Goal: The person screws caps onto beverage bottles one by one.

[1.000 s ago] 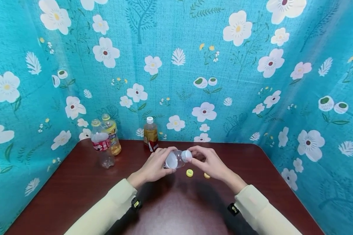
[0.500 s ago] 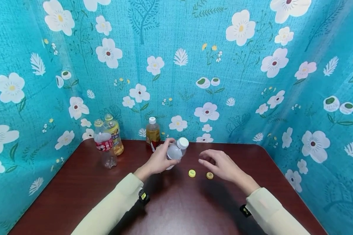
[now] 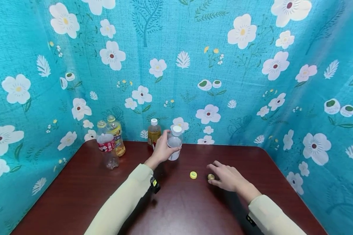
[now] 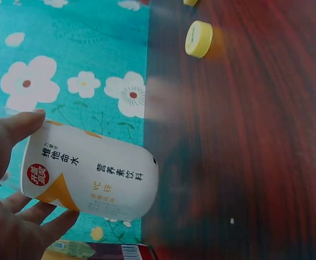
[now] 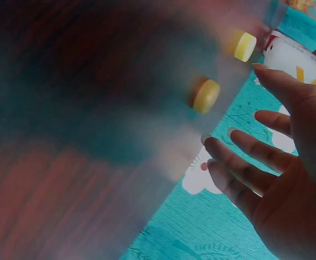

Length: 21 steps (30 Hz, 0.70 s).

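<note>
My left hand grips a clear plastic bottle with a white cap and a white label, held upright near the back of the table. In the left wrist view, fingers and thumb wrap round the label; whether its base touches the table I cannot tell. My right hand hovers low over the table with fingers loosely bent, around a golden bottle cap. The right wrist view shows those fingers apart from the golden cap. A bright yellow bottle cap lies to its left.
At the back left stand an uncapped bottle with a red label and an uncapped yellow-labelled bottle. A white-capped bottle of brown drink stands just behind my left hand. A flowered blue cloth hangs around the dark red table.
The right hand has let go of the bottle's white cap and moved right and down to the golden cap. My left hand has turned the bottle from tilted to upright and moved it towards the back.
</note>
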Tool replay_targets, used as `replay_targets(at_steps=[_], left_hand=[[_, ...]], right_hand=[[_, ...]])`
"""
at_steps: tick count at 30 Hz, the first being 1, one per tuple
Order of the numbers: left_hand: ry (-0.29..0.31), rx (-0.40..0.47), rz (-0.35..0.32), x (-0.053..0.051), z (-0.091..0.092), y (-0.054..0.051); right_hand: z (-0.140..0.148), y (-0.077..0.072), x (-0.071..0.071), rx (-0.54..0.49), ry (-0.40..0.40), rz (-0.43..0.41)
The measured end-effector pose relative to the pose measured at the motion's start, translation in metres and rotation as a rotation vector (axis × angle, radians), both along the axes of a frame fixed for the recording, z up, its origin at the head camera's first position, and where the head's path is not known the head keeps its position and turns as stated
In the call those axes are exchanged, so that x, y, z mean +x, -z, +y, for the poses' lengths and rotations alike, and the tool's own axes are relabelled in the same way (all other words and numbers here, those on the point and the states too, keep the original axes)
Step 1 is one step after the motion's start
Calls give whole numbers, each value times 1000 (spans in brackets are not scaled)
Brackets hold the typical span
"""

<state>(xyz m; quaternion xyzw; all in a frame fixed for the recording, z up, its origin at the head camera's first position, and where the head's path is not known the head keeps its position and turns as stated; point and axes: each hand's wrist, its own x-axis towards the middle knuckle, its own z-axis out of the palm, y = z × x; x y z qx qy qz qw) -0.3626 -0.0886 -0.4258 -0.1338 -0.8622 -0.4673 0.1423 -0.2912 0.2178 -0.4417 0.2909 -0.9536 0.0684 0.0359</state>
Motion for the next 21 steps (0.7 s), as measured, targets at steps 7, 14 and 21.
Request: replay_targets(at_steps=[7,14,21], left_hand=[[-73,49,-24,-21,10,3],[-124,86,-51,-33,19,8],[-161,105,-74,-38,22,16]], right_hand=[[1,13,-3,-32,47,-86],[-1,18,-5,-53,40,-124],[-4,20,-6,-44,-9,-113]])
